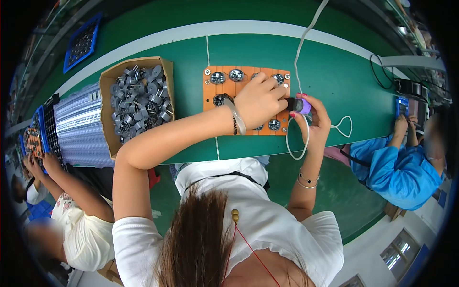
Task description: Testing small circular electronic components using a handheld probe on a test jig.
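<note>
My right hand (316, 122) grips a short purple and black cylindrical piece (302, 105) beside the right edge of an orange board (210, 89). A thin white cord hangs in a loop around that hand. Over the board, my left hand (259, 99) is closed, its fingertips meeting the dark end of the cylindrical piece; what lies between those fingers is hidden. Round recesses in the board hold several shiny metallic and black parts (236, 75). My left hand and wrist cover the board's middle and part of its lower row.
Left of the board stands a cardboard box (167, 71) full of grey plug bodies with metal pins (143, 103). Beyond it are stacked clear plastic trays (86, 126). A white cable (300, 52) crosses the green table (354, 86). Co-workers sit on both sides.
</note>
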{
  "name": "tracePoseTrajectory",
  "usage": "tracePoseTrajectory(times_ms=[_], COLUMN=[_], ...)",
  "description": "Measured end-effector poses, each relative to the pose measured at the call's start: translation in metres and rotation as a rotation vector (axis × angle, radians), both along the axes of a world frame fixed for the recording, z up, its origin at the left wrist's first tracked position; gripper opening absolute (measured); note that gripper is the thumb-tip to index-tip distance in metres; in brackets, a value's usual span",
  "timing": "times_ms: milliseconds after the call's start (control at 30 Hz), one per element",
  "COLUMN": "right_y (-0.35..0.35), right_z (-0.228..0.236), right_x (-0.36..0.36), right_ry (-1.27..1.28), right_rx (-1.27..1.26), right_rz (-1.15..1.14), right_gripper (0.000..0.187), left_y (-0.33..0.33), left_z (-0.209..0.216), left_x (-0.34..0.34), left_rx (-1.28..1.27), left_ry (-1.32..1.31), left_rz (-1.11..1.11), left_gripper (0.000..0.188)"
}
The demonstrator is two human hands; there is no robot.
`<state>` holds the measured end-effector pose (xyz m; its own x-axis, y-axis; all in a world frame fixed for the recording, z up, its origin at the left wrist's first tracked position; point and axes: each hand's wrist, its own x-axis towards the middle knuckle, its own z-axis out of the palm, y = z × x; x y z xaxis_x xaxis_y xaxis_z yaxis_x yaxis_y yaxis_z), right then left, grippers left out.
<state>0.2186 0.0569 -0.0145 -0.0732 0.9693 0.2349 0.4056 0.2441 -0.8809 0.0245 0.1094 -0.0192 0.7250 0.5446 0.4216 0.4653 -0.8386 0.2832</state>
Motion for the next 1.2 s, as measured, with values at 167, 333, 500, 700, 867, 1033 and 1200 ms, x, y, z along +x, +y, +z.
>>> tracePoseTrajectory(times_ms=[167, 333, 500, 700, 867, 1033, 1200], right_y=[0.001, 0.001, 0.0, -0.009, -0.011, -0.014, -0.011], right_z=[0.001, -0.001, -0.001, 0.003, 0.006, 0.004, 0.008], right_x=[-0.005, -0.001, 0.001, 0.002, 0.007, 0.003, -0.009], right_ry=[0.053, 0.188, 0.195, 0.456, 0.385, 0.289, 0.191], right_rx=[0.028, 0.043, 0.048, 0.086, 0.161, 0.149, 0.167], right_rz=[-0.041, -0.007, 0.014, -0.248, -0.171, -0.058, 0.05], right_gripper=[0.042, 0.049, 0.048, 0.05, 0.052, 0.052, 0.049], left_y=[-0.006, -0.002, -0.002, -0.004, -0.001, -0.008, -0.013], left_z=[-0.001, 0.006, 0.008, 0.004, 0.007, 0.022, 0.012], left_x=[0.004, 0.007, 0.004, 0.001, -0.005, -0.022, -0.032], left_rx=[-0.05, -0.048, -0.101, -0.029, -0.004, -0.033, 0.07], left_ry=[-0.099, -0.118, -0.147, 0.013, -0.002, -0.015, 0.063], left_rz=[0.011, 0.042, 0.032, -0.003, 0.018, 0.197, 0.125], left_gripper=[0.009, 0.015, 0.014, 0.018, 0.032, 0.026, 0.015])
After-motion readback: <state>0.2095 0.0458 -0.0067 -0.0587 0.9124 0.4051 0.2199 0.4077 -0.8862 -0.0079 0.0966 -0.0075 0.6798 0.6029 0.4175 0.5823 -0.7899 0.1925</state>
